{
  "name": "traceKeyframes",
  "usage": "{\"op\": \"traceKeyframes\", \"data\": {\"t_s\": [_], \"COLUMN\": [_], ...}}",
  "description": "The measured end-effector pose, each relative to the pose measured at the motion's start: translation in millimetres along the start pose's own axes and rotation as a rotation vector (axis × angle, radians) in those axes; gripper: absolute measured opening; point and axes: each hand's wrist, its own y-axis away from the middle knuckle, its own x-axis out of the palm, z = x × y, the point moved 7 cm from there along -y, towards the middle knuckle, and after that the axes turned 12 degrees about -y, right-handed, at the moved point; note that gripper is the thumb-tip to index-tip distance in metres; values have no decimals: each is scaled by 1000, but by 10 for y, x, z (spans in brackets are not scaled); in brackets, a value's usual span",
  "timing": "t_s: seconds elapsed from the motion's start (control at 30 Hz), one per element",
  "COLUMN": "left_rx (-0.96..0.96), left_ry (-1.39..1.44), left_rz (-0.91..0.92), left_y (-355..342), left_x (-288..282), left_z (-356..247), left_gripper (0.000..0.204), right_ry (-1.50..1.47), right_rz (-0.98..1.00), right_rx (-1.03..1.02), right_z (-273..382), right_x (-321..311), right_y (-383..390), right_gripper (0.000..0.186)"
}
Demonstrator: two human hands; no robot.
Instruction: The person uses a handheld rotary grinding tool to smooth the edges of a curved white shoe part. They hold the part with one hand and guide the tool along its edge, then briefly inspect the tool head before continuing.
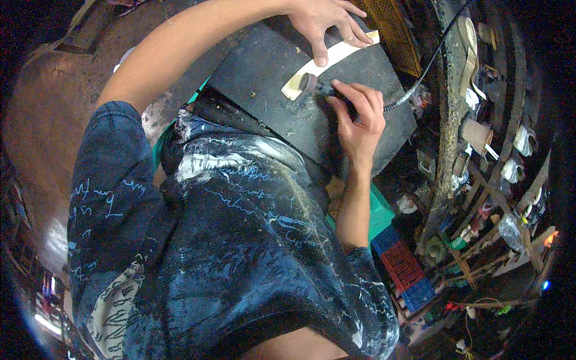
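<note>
A curved cream strip (334,57) lies diagonally on a dark, worn board (252,66) in front of me. My left hand (324,25) rests at its upper part, fingers spread and bent, fingertips touching the strip. My right hand (360,123) is closed round a black-handled tool (329,89) with a round, brownish-grey head, held at the strip's lower end. A dark cord (405,99) runs from behind my right hand toward the upper right.
At the right are cluttered racks (447,150) with light shoe-sole-like pieces (469,54). A brown woven panel (396,33) stands behind the board. Below it at the right are a teal container (375,204) and a red-and-blue crate (401,267). A dirty floor (84,84) shows at the left.
</note>
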Motion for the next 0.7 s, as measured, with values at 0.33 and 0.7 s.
{"op": "traceKeyframes", "data": {"t_s": [0.33,0.7], "left_rx": [12,14], "left_ry": [19,10], "left_rz": [-6,-20], "left_y": [6,13], "left_x": [-25,-8], "left_z": [-12,-8], "left_gripper": [102,102], "right_ry": [-53,-15], "right_rz": [88,-52], "right_rx": [9,55], "right_z": [22,-166], "right_x": [136,-33], "right_y": [90,129], "right_gripper": [37,38]}}
